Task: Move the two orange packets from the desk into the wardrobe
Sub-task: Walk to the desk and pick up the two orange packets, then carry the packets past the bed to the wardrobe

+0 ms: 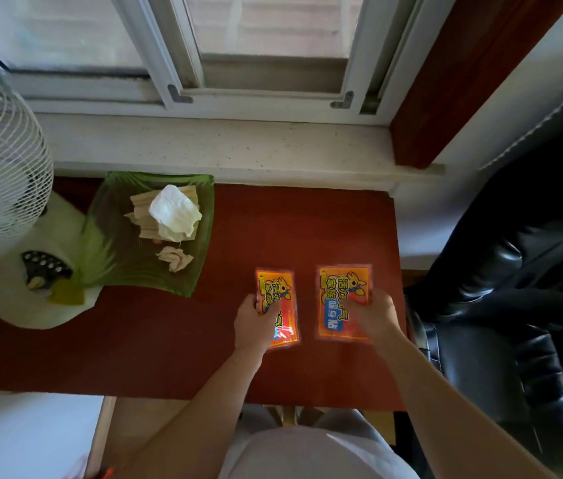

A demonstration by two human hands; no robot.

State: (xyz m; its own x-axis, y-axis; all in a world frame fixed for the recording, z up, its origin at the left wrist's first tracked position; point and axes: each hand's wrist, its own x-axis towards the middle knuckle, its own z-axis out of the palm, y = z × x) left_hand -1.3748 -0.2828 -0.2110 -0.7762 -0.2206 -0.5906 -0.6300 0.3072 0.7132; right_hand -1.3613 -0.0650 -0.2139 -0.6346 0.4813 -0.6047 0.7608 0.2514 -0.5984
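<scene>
Both hands over red-brown desk (169, 340), one orange packet each. Left hand (254, 324) closed on left packet (279, 305) at its left edge, thumb on top, fingers (268, 311) curled over the face; packet extends up and right of the grip and looks tilted, can't tell if lifted. Right hand (375, 314) on right packet (340, 302) at its right edge, fingers pressed on the print, looks pinched; packet spreads left of the grip, lying on or just above desk. Packets side by side, small gap. Green tray (107, 243) with tissues up-left of left grip, white fan (0, 174) further left, black chair (515, 305) right of right grip.
</scene>
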